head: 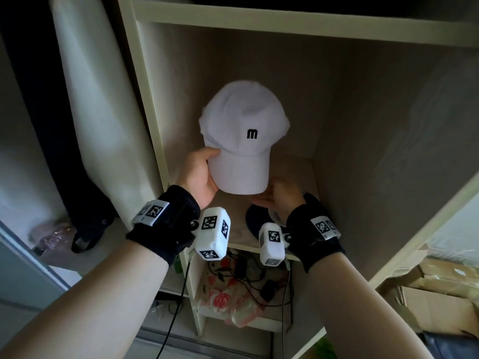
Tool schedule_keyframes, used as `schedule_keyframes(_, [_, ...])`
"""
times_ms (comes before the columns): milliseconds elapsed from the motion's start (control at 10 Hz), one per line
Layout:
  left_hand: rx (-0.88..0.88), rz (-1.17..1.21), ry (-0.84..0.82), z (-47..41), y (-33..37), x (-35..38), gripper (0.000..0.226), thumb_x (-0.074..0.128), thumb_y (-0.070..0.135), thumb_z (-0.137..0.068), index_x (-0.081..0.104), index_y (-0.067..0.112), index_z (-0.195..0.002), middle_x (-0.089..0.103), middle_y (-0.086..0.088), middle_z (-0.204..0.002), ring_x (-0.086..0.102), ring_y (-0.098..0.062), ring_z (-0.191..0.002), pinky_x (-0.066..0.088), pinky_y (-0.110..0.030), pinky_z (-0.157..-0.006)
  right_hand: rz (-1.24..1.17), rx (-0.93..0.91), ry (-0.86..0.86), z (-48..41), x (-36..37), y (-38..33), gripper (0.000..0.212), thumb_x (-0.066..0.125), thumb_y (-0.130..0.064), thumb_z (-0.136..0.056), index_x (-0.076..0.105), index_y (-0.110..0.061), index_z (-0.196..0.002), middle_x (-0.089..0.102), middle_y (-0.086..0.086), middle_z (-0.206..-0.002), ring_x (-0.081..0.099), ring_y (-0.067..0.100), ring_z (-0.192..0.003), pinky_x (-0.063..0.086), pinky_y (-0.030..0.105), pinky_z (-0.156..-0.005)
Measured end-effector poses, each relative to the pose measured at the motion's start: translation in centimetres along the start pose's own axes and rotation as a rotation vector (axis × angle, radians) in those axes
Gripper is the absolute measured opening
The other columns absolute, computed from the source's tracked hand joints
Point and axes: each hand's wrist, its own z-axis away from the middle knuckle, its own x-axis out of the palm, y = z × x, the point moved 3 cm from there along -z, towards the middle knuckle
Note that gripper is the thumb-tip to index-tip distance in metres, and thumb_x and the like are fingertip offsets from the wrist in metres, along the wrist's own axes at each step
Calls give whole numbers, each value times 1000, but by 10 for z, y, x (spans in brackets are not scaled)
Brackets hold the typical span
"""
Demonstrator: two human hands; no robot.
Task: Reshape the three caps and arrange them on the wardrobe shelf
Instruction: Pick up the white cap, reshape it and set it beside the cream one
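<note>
A white cap [241, 130] with a black "m" on its front is held up inside the wardrobe compartment, brim toward me. My left hand [199, 174] grips the left side of its brim, thumb on top. My right hand [281, 200] is under the brim's front right edge, fingers touching it. Below my right hand a dark navy cap [255, 222] lies on the wardrobe shelf [238, 211], mostly hidden by my wrist. Both wrists wear black straps with white marker cubes. A third cap is not visible.
The compartment has beige walls and a shelf board [285, 24] above. A white roll [90, 86] leans to the left, with dark clothing [88, 218] beneath. A lower shelf holds cables and a floral bag [233, 288]. Cardboard boxes [438, 301] sit at the lower right.
</note>
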Motion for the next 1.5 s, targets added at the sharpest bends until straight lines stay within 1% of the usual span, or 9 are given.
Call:
schedule_keyframes(200, [64, -303, 153, -12, -11, 4, 45, 46, 52, -106, 75, 20, -119, 82, -1, -101, 77, -24, -104, 61, -27, -70, -316, 89, -50, -12, 14, -9, 36, 56, -46, -105, 74, -16, -112, 79, 9, -104, 73, 24, -92, 59, 35, -73])
schedule_keyframes(500, [124, -357, 268, 2, -8, 11, 60, 42, 68, -98, 79, 22, -107, 82, -7, -103, 76, -31, -105, 60, -53, -96, 30, 27, 70, -23, 33, 1, 76, 43, -78, -92, 71, -19, -131, 76, 7, -123, 72, 27, -113, 57, 50, -104])
schedule_keyframes(600, [120, -336, 188, 5, -7, 13, 56, 51, 68, -92, 80, 20, -101, 81, -12, -104, 77, -34, -103, 57, -59, -98, 100, -50, -16, -35, 36, 21, 68, 51, -63, -93, 59, -21, -147, 69, 5, -142, 65, 30, -132, 52, 56, -111])
schedule_keyframes(700, [140, -352, 92, 6, -9, 13, 61, 48, 73, -94, 79, 23, -109, 80, -11, -110, 76, -32, -107, 53, -62, -103, 50, 1, -31, -42, 33, 28, 57, 55, -52, -102, 64, -10, -139, 76, 8, -121, 72, 27, -113, 59, 43, -94])
schedule_keyframes(900, [8, -171, -138, 12, -12, 22, 51, 59, 54, -99, 67, 21, -137, 74, -13, -130, 68, -34, -125, 47, -55, -113, 220, -44, 32, -33, 22, 17, 39, 44, -34, -111, 60, -20, -78, 75, 7, -82, 69, 31, -86, 54, 43, -78])
schedule_keyframes(1100, [-74, -87, -215, 17, -11, 22, 50, 55, 47, -104, 63, 15, -141, 72, -16, -132, 67, -35, -125, 50, -52, -110, 266, -77, -26, -37, 16, 35, 16, 43, -44, -94, 56, -34, -95, 65, 23, -139, 63, 42, -129, 51, 61, -110])
schedule_keyframes(1200, [-56, -76, -195, 19, -12, 24, 48, 52, 50, -104, 66, 17, -137, 76, -13, -126, 74, -30, -114, 57, -46, -98, 282, -64, -16, -40, 16, 32, 19, 42, -34, -99, 57, -27, -89, 69, 24, -127, 66, 43, -118, 54, 52, -104])
schedule_keyframes(1300, [-56, -70, -172, 16, -12, 18, 62, 49, 61, -102, 64, 15, -141, 71, -17, -134, 68, -36, -125, 51, -54, -108, 81, -54, 25, -29, 14, 15, 25, 47, -19, -95, 58, -18, -73, 66, 5, -74, 59, 26, -79, 46, 39, -74])
schedule_keyframes(1500, [-38, -348, -118, 7, -11, 1, 84, 52, 91, -72, 72, 30, -126, 77, -5, -125, 74, -25, -117, 52, -54, -108, -651, -73, -69, -15, -7, -7, 23, 46, -4, -87, 59, -14, -71, 65, 6, -70, 60, 25, -72, 49, 33, -74])
